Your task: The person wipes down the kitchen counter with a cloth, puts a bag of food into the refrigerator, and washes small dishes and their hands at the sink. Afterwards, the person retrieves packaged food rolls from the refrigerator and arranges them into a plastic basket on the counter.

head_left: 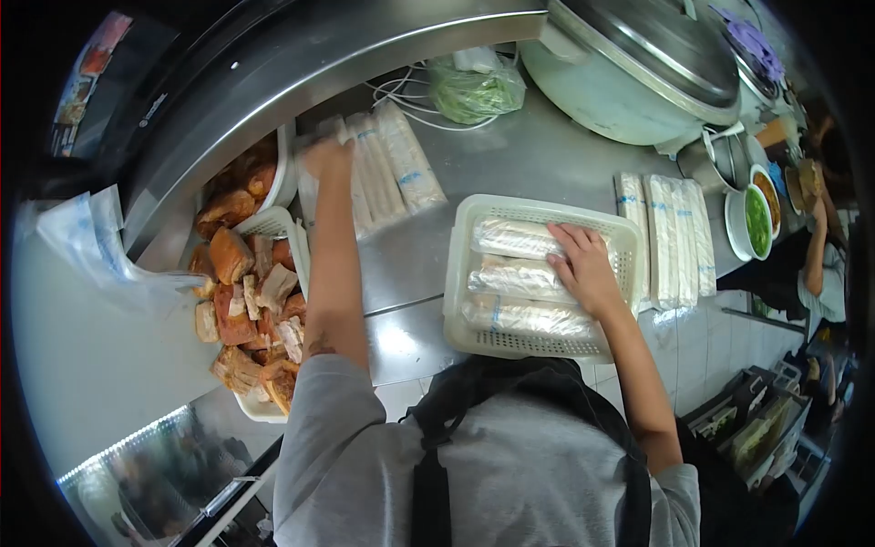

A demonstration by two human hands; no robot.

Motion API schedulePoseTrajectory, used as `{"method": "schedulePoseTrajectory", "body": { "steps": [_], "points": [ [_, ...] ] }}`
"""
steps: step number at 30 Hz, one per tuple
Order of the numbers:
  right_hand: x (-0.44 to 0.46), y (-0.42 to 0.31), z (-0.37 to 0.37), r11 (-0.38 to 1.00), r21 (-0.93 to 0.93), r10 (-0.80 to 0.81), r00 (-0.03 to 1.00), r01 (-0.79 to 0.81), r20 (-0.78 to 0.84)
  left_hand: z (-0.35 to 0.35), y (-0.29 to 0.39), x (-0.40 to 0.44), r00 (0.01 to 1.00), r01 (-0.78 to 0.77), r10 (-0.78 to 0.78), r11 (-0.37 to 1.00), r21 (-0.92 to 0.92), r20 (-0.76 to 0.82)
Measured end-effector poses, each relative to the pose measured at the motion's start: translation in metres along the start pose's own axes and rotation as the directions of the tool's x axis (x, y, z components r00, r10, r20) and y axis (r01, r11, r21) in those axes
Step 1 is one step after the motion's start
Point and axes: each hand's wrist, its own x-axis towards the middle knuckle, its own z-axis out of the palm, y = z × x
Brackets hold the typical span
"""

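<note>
A white perforated basket (453,314) holds several long packages in clear wrap with blue print. My right hand (586,269) lies over the right ends of these packages (517,239), its fingers spread. At the upper left, my left hand (326,157) is smeared by motion at the far end of a row of similar wrapped packages (401,159); its fingers cannot be made out. More wrapped packages (674,239) lie side by side to the right of the basket.
Left of my left arm, a white basket (260,407) holds chunks of browned meat (235,314). A bag of greens (476,88), a cable and a large lidded pot (629,82) stand at the back. Bowls (749,221) and another person (825,264) are at right.
</note>
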Motion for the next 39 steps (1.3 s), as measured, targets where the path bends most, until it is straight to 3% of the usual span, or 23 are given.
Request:
{"method": "schedulePoseTrajectory", "body": {
  "steps": [3, 6, 8, 9, 11, 13, 15, 17, 19, 20, 21, 24, 26, 27, 28, 29, 32, 34, 36, 37, 39],
  "points": [
    [0.005, 0.009, -0.006, 1.0, 0.006, -0.022, 0.999, 0.022, 0.037, -0.003, 0.009, 0.009, 0.998, 0.046, -0.047, 0.999, -0.02, -0.034],
    [0.002, 0.011, -0.006, 0.998, 0.038, -0.046, 0.997, 0.044, 0.07, -0.01, -0.001, 0.002, 0.999, -0.022, 0.014, 0.986, -0.163, -0.053],
    [0.001, 0.016, -0.007, 0.997, 0.069, -0.048, 0.997, 0.044, 0.06, -0.03, -0.003, -0.016, 0.95, -0.081, -0.066, 0.891, -0.446, -0.305],
    [0.001, 0.012, -0.011, 0.995, 0.071, -0.072, 0.997, 0.072, -0.015, -0.044, -0.004, -0.03, 0.903, -0.138, -0.129, 0.815, -0.563, -0.409],
    [0.001, -0.01, -0.022, 0.989, 0.082, -0.108, 0.984, 0.121, -0.144, -0.09, -0.001, -0.077, 0.816, -0.37, -0.103, 0.663, -0.651, -0.568],
    [0.014, -0.043, -0.038, 0.934, 0.323, -0.094, 0.978, 0.151, -0.186, -0.153, 0.008, -0.147, 0.882, -0.394, 0.003, 0.555, -0.733, -0.472],
    [0.03, -0.087, -0.053, 0.838, 0.497, -0.112, 0.962, 0.226, -0.248, -0.18, 0.016, -0.203, 0.848, -0.53, 0.09, 0.151, -0.835, -0.522],
    [0.045, -0.12, -0.056, 0.797, 0.461, -0.241, 0.905, 0.391, -0.351, -0.202, 0.022, -0.252, 0.859, -0.427, 0.243, -0.144, -0.893, -0.451],
    [0.043, -0.134, -0.067, 0.747, 0.57, -0.268, 0.94, 0.341, -0.211, -0.207, 0.031, -0.28, 0.804, -0.285, 0.388, -0.415, -0.864, -0.452],
    [0.037, -0.134, -0.078, 0.723, 0.664, -0.246, 0.969, 0.19, -0.011, -0.206, 0.031, -0.286, 0.764, -0.191, 0.447, -0.531, -0.825, -0.465],
    [0.032, -0.13, -0.084, 0.694, 0.72, -0.234, 0.953, 0.025, 0.192, -0.201, 0.03, -0.287, 0.739, -0.124, 0.494, -0.569, -0.813, -0.458],
    [0.013, -0.1, -0.094, 0.809, 0.55, -0.067, 0.897, -0.208, 0.438, -0.172, 0.007, -0.244, 0.876, -0.079, 0.345, -0.584, -0.808, -0.336],
    [-0.001, -0.062, -0.071, 0.819, 0.535, -0.072, 0.89, -0.205, 0.45, -0.129, -0.019, -0.2, 0.966, -0.174, 0.174, -0.121, -0.977, -0.194],
    [-0.006, -0.049, -0.061, 0.823, 0.527, -0.084, 0.872, -0.212, 0.482, -0.062, -0.042, -0.154, 0.961, -0.273, 0.105, 0.238, -0.932, -0.254],
    [-0.01, -0.037, -0.051, 0.827, 0.518, -0.094, 0.854, -0.22, 0.512, 0.004, -0.064, -0.108, 0.949, -0.276, 0.036, 0.576, -0.77, -0.313],
    [-0.012, -0.03, -0.04, 0.831, 0.507, -0.099, 0.837, -0.229, 0.538, -0.001, -0.057, -0.111, 0.952, -0.199, -0.027, 0.7, -0.686, -0.304],
    [-0.019, -0.026, -0.009, 0.913, 0.4, -0.169, 0.821, -0.078, 0.545, -0.01, -0.04, -0.113, 0.938, 0.026, -0.159, 0.919, -0.394, -0.309],
    [-0.027, -0.027, 0.001, 0.918, 0.379, -0.113, 0.843, -0.114, 0.526, -0.006, -0.033, -0.097, 0.925, 0.103, -0.171, 0.972, -0.21, -0.338],
    [-0.031, -0.027, 0.006, 0.927, 0.355, -0.075, 0.869, -0.12, 0.489, 0.005, -0.037, -0.069, 0.941, 0.204, -0.261, 0.945, -0.256, -0.214],
    [-0.035, -0.024, 0.014, 0.951, 0.307, -0.17, 0.905, 0.046, 0.391, 0.008, -0.04, -0.059, 0.943, 0.251, -0.298, 0.929, -0.272, -0.149],
    [-0.042, -0.024, 0.018, 0.963, 0.201, -0.232, 0.934, 0.181, 0.273, 0.013, -0.04, -0.052, 0.94, 0.242, -0.285, 0.944, -0.226, -0.187]
  ]
}}
